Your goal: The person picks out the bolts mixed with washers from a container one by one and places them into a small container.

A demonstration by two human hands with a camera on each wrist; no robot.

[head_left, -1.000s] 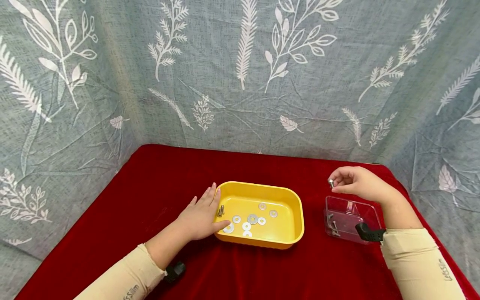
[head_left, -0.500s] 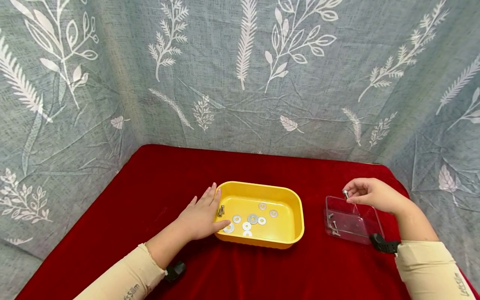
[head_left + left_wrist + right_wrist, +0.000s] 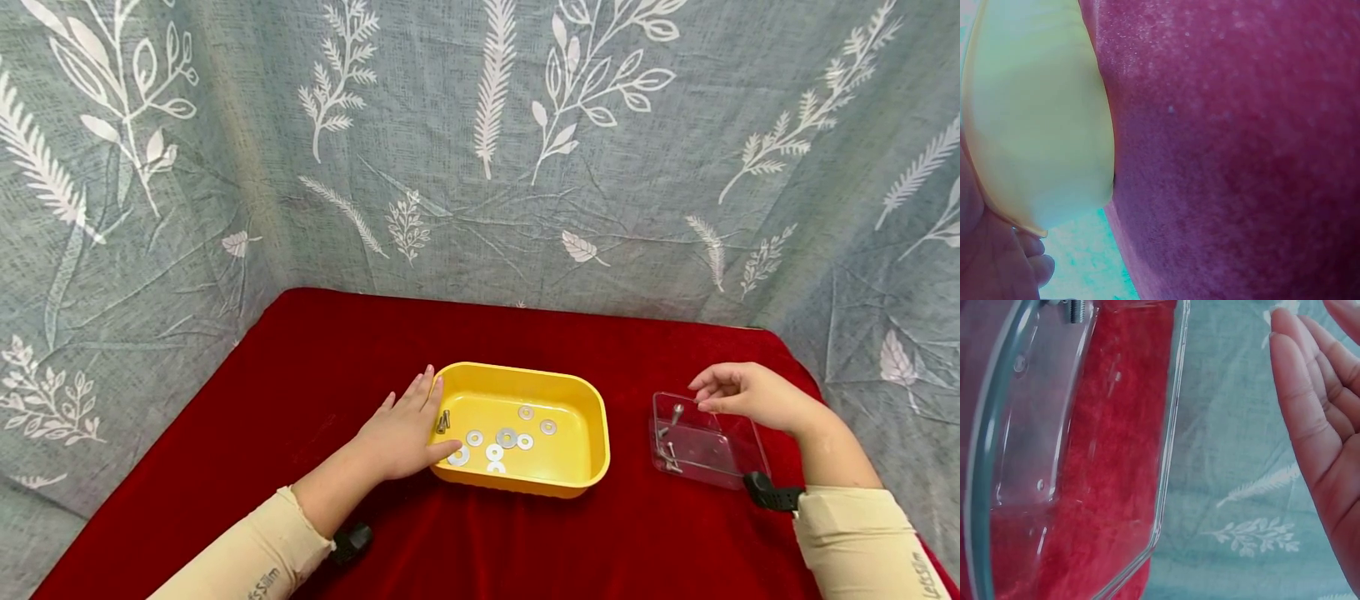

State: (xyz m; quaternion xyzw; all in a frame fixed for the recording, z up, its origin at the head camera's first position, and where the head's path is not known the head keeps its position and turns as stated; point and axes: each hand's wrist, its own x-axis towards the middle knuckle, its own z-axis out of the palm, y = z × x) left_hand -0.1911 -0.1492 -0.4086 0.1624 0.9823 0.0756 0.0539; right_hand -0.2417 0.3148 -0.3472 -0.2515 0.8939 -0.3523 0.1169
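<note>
My left hand point(image 3: 401, 429) rests with straight, spread fingers on the left rim of a yellow tray point(image 3: 592, 400). Several flat washers point(image 3: 506, 438) lie on the tray floor, with a few small bolts point(image 3: 442, 423) beside the fingers. Over the back right of a clear plastic box point(image 3: 731, 479) is my right hand point(image 3: 753, 396), its fingers loosely bent with nothing between them. A bolt point(image 3: 678, 412) shows against the back left of that box, below the fingertips. More bolts point(image 3: 670, 454) lie along its left side. In the right wrist view a threaded bolt point(image 3: 1077, 311) appears inside the box.
Red velvet cloth point(image 3: 337, 358) covers the table under both containers. Grey-green curtains point(image 3: 450, 208) with white leaf prints hang behind it and at both sides. Black wrist straps point(image 3: 772, 493) sit below both hands.
The right hand moved right and slightly toward me, over the clear box, and let go of the bolt it pinched. That bolt now shows lower, within the box's outline. The left hand stays put.
</note>
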